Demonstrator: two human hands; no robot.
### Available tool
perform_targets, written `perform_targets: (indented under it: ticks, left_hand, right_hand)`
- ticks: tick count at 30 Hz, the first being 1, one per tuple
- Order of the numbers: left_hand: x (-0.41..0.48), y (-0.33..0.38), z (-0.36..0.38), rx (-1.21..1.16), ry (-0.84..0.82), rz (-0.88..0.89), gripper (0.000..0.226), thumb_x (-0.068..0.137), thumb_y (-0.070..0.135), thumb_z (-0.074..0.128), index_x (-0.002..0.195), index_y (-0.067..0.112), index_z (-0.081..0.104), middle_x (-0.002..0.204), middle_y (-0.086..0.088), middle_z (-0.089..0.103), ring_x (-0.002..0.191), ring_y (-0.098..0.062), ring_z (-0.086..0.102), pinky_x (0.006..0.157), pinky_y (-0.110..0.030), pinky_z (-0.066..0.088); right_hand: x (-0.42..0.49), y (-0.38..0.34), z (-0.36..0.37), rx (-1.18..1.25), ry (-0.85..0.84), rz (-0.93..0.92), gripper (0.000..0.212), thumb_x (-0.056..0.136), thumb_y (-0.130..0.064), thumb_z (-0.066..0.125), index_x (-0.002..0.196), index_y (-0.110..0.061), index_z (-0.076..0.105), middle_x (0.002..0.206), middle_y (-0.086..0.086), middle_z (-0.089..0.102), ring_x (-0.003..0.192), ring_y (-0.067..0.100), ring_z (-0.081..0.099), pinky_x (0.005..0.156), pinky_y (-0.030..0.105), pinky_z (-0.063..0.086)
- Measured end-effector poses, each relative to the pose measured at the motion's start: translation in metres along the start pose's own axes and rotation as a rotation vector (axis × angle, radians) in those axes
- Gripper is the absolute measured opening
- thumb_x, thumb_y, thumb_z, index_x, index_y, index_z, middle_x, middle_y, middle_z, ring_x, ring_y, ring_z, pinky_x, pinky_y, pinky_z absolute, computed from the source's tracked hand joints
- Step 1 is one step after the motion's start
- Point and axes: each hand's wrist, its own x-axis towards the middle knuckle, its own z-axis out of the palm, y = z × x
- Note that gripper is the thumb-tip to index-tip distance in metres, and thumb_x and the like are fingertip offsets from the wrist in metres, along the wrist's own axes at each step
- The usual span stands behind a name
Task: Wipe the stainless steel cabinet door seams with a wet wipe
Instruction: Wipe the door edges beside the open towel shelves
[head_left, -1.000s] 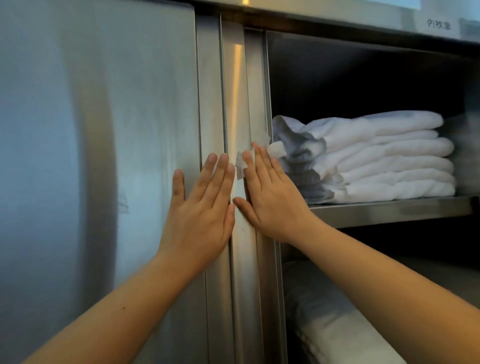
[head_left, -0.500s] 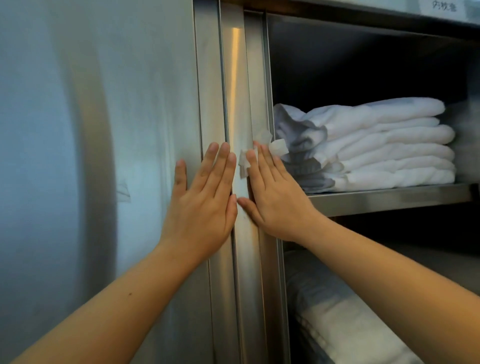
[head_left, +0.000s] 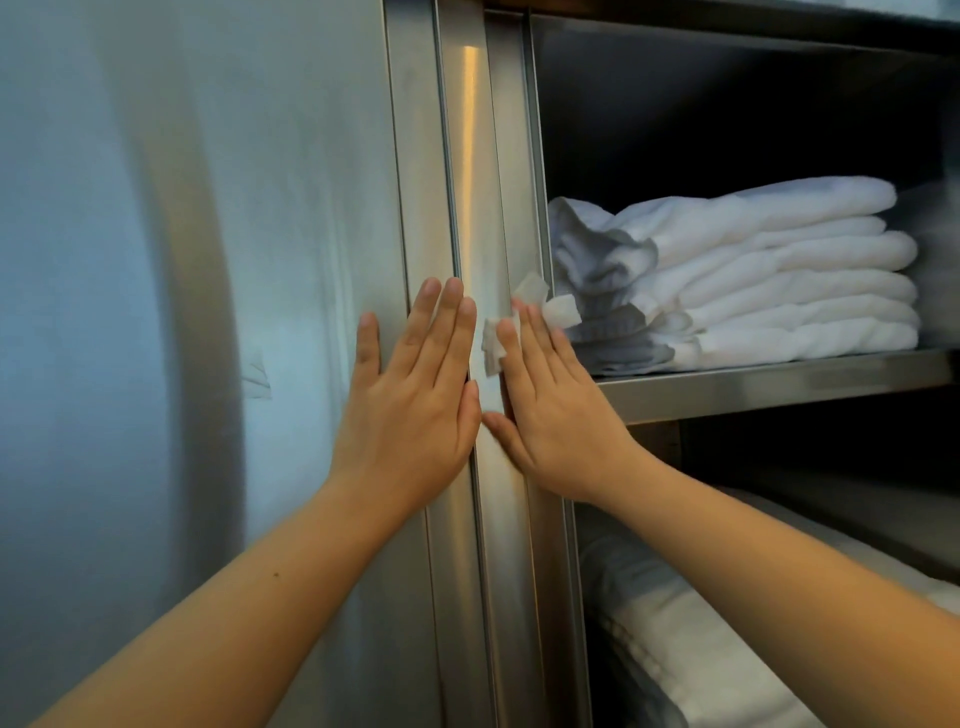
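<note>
A stainless steel cabinet door (head_left: 208, 260) fills the left half of the view, and its vertical seam (head_left: 470, 156) runs down the middle beside a steel frame strip. My left hand (head_left: 410, 400) lies flat on the door's right edge, fingers straight and pointing up. My right hand (head_left: 550, 410) presses a white wet wipe (head_left: 540, 304) against the frame strip with straight fingers. The wipe's edges stick out above and to the left of my fingertips; the rest of it is hidden under the hand.
To the right the cabinet stands open. A stack of folded white towels (head_left: 753, 270) lies on a steel shelf (head_left: 779, 379), close to my right fingertips. More white linen (head_left: 701, 649) lies on the level below.
Both hands and the wipe keep their place on the seam. The view has tilted downward a little, so the cabinet's top edge has left the picture.
</note>
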Motion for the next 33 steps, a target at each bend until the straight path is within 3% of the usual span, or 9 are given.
perform_targets:
  ticks: [4, 8, 18, 25, 30, 33]
  left_hand:
    - [-0.001, 0.001, 0.0, -0.006, 0.004, 0.002, 0.057, 0.093, 0.029, 0.025, 0.143, 0.003, 0.022, 0.151, -0.014, 0.021, 0.14, -0.028, 0.017, 0.111, -0.054, 0.013]
    - [0.0, 0.001, 0.0, -0.01, -0.001, 0.005, 0.056, 0.093, 0.028, 0.025, 0.144, 0.003, 0.021, 0.152, -0.014, 0.019, 0.141, -0.027, 0.015, 0.111, -0.054, 0.012]
    - [-0.038, 0.018, -0.002, -0.07, -0.075, 0.0, 0.057, 0.092, 0.029, 0.029, 0.143, 0.004, 0.018, 0.151, -0.016, 0.022, 0.14, -0.029, 0.017, 0.109, -0.056, 0.011]
    - [-0.07, 0.035, 0.001, -0.058, -0.114, -0.03, 0.058, 0.092, 0.028, 0.031, 0.143, 0.002, 0.024, 0.15, -0.016, 0.023, 0.139, -0.029, 0.019, 0.109, -0.056, 0.011]
    - [-0.09, 0.043, 0.005, -0.048, -0.111, -0.029, 0.058, 0.093, 0.028, 0.034, 0.143, 0.002, 0.024, 0.15, -0.016, 0.024, 0.139, -0.026, 0.016, 0.11, -0.054, 0.009]
    - [-0.103, 0.047, 0.007, -0.064, -0.104, -0.025, 0.057, 0.093, 0.028, 0.035, 0.143, 0.003, 0.022, 0.15, -0.016, 0.024, 0.138, -0.026, 0.012, 0.11, -0.053, 0.006]
  right_hand:
    - [0.026, 0.008, -0.007, -0.009, 0.002, 0.048, 0.074, 0.097, -0.048, 0.026, 0.142, -0.001, -0.01, 0.153, 0.024, -0.008, 0.143, 0.032, -0.009, 0.117, 0.036, -0.006]
    - [0.042, 0.011, -0.01, 0.03, 0.067, 0.069, 0.074, 0.098, -0.045, 0.03, 0.144, 0.001, -0.005, 0.153, 0.023, -0.006, 0.143, 0.031, -0.007, 0.116, 0.035, -0.007]
    - [-0.039, -0.02, 0.017, 0.027, 0.071, 0.013, 0.069, 0.095, -0.04, 0.03, 0.14, 0.011, 0.017, 0.147, 0.034, 0.016, 0.139, 0.042, 0.015, 0.116, 0.045, 0.011]
    - [-0.085, -0.042, 0.035, 0.034, 0.065, 0.022, 0.066, 0.095, -0.039, 0.031, 0.138, 0.01, 0.019, 0.144, 0.036, 0.021, 0.136, 0.045, 0.021, 0.114, 0.048, 0.017]
    - [-0.111, -0.053, 0.044, 0.04, 0.028, 0.04, 0.068, 0.094, -0.038, 0.032, 0.138, 0.011, 0.016, 0.144, 0.034, 0.021, 0.136, 0.044, 0.021, 0.113, 0.047, 0.018]
    - [-0.123, -0.058, 0.049, 0.017, 0.015, 0.043, 0.071, 0.096, -0.04, 0.028, 0.142, 0.007, 0.001, 0.145, 0.032, 0.016, 0.137, 0.042, 0.018, 0.114, 0.045, 0.016]
